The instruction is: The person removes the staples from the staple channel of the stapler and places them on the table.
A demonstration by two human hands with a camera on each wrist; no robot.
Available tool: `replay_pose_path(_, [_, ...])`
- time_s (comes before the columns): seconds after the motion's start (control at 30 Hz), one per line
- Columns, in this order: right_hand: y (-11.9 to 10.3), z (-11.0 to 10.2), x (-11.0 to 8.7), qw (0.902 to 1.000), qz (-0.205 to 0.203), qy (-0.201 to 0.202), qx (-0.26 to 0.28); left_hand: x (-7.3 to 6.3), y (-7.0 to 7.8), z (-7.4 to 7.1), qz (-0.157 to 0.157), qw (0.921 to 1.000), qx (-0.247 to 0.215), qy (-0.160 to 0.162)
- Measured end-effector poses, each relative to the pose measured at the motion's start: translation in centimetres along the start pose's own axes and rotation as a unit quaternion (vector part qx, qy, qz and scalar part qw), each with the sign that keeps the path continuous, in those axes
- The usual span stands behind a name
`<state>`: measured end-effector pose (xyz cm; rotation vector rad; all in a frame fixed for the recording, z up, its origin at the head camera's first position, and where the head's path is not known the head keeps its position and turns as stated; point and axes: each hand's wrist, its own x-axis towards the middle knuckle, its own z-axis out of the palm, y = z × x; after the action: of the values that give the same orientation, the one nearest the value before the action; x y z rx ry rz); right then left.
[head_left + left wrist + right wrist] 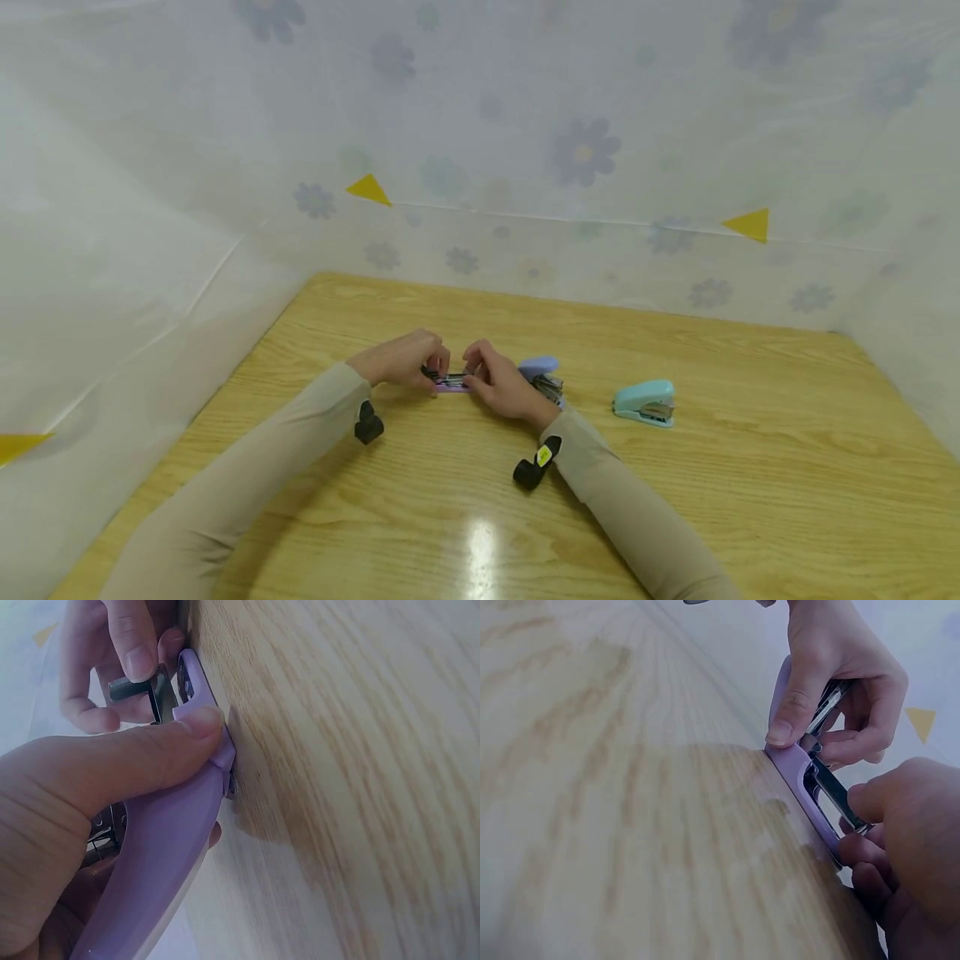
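Observation:
A light purple stapler (161,832) lies opened out along the wooden table top, its metal parts exposed. My left hand (408,360) grips its body, with the thumb pressed over the purple base in the left wrist view. My right hand (504,385) pinches the end of the metal staple channel (832,796), which stands raised at an angle from the purple base (795,766). Right fingertips sit close to the far tip of that base. Part of the stapler's mechanism is hidden behind the left hand's fingers.
Just right of my right hand, a periwinkle stapler (538,367) stands with its top raised. Farther right on the table (420,517) is a teal stapler (647,402). Pale flower-patterned sheeting (487,125) encloses the back and sides, with yellow triangles (369,190) on it.

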<state>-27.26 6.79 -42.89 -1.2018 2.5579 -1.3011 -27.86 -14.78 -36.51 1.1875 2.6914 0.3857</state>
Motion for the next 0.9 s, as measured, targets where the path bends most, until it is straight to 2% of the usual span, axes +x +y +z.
replay_pose_path(0.37, [-0.3, 0.2, -0.3, 0.9995, 0.022, 0.019, 0.013, 0.0, -0.1, 0.2, 0.008, 1.0, 0.002, 0.006])
replay_pose_path(0.53, [-0.2, 0.3, -0.5, 0.9983, 0.019, 0.049, 0.025, 0.1, 0.0, 0.2, 0.012, 0.9999, 0.006, 0.007])
replay_pose_path(0.63, [-0.2, 0.4, -1.0, 0.995, -0.005, 0.099, 0.012, 0.2, 0.1, 0.3, 0.018, 0.9997, 0.014, 0.006])
replay_pose_path(0.77, [-0.4, 0.7, -1.9, 0.985, -0.043, 0.165, -0.024, 0.3, 0.3, 0.5, 0.027, 0.9992, 0.027, 0.008])
replay_pose_path(0.9, [-0.7, 0.9, -2.7, 0.9845, -0.056, 0.162, -0.038, 0.1, 0.4, 0.4, 0.03, 0.9986, 0.041, 0.014])
